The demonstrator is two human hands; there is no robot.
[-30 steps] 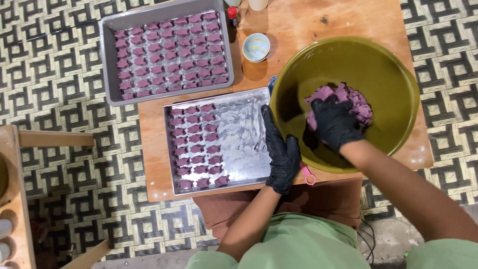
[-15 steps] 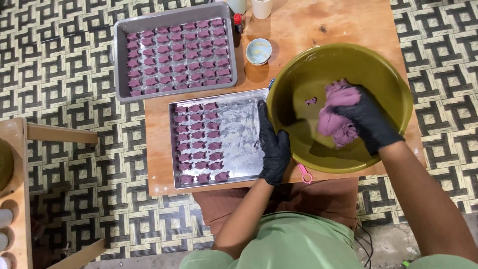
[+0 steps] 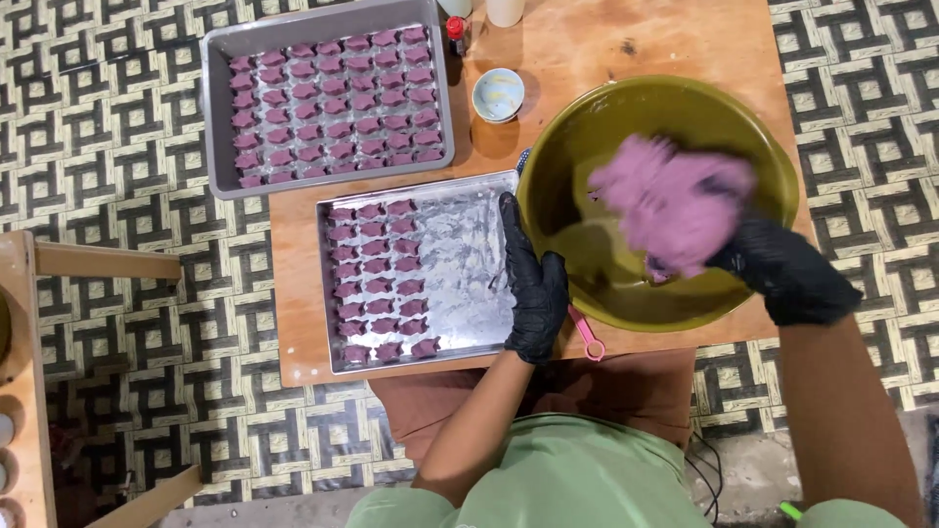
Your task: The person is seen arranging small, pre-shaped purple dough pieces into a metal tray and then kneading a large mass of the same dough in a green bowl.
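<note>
right now the purple dough (image 3: 673, 203) sits inside the olive-green bowl (image 3: 587, 137), a big soft lump raised off the bowl's bottom and blurred at its edges. the right hand (image 3: 782, 269), in a black glove, is clamped on the lower right side of the dough, its fingers dug into the mass. the left hand (image 3: 533, 284), also in a black glove, lies flat against the bowl's outer left wall with its fingers together and stretched along the rim, gripping nothing. the bowl stands on the right part of a wooden table (image 3: 606, 49), its lower rim near the table's front edge.

just left of the bowl, touching the left hand's side, lies a steel tray (image 3: 460, 264); its left half carries three columns of small purple shaped pieces (image 3: 377, 279), and its right half is bare, smeared metal. a pink tool (image 3: 587, 337) pokes out from under the bowl near the left wrist. farther back stands a grey baking pan (image 3: 220, 108) filled with rows of the same purple pieces (image 3: 333, 103). between that pan and the bowl sits a small round cup (image 3: 498, 94), and a small bottle with a red cap (image 3: 456, 29) stands at the pan's far corner. a patterned floor (image 3: 117, 235) spreads round the table.
</note>
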